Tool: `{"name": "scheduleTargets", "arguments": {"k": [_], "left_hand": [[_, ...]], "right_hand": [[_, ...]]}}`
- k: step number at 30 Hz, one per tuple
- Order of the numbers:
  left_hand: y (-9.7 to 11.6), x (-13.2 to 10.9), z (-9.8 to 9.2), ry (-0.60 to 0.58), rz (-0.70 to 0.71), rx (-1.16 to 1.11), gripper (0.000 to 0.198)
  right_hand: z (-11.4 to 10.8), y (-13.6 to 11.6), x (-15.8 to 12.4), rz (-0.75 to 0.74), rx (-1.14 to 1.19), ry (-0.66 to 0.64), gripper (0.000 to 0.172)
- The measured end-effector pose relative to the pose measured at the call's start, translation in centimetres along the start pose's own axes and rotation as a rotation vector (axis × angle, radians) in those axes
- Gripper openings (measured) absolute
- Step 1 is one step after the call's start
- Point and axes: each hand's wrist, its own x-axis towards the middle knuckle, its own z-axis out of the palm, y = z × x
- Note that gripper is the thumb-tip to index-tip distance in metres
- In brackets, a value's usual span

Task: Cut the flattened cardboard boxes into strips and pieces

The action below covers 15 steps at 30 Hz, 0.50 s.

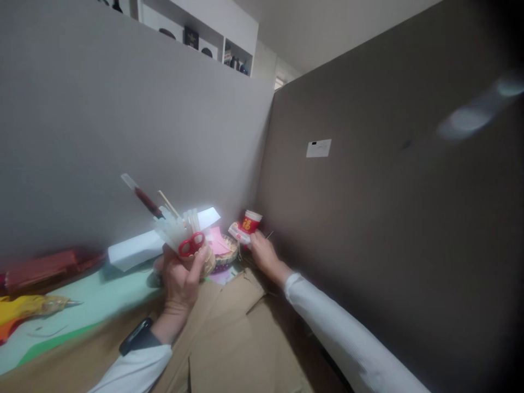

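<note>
My left hand [180, 278] is closed round a beige woven-looking pen holder [209, 263]. Red-handled scissors [191, 244], a brown-handled tool [148, 202] with a pale tip, a thin stick [167, 203] and clear plastic pieces stick out of it. My right hand [266, 254] reaches to the corner, its fingers curled beside a red paper cup [251, 222] with a gold character and a white packet [239, 233]. What its fingers grip is hidden. Between the hands sits a round basket [229, 252] with pink paper [218, 241] in it.
Brown cardboard [237, 344] lies in front of me. On the left, a yellow glue gun [33, 311] and a blurred red object [45, 270] rest on a pale green sheet [102, 292]. White paper [135, 250] leans near the grey partition [123, 120]. A dark partition [368, 207] stands right.
</note>
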Motion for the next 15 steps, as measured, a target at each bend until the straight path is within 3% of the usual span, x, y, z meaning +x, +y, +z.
{"name": "scheduleTargets", "arguments": {"k": [15], "left_hand": [[-0.7,0.0,0.1,0.025,0.015,-0.035,0.039]], "right_hand": [[-0.4,1.7,0.3,-0.011,-0.056,0.142,0.024]]}}
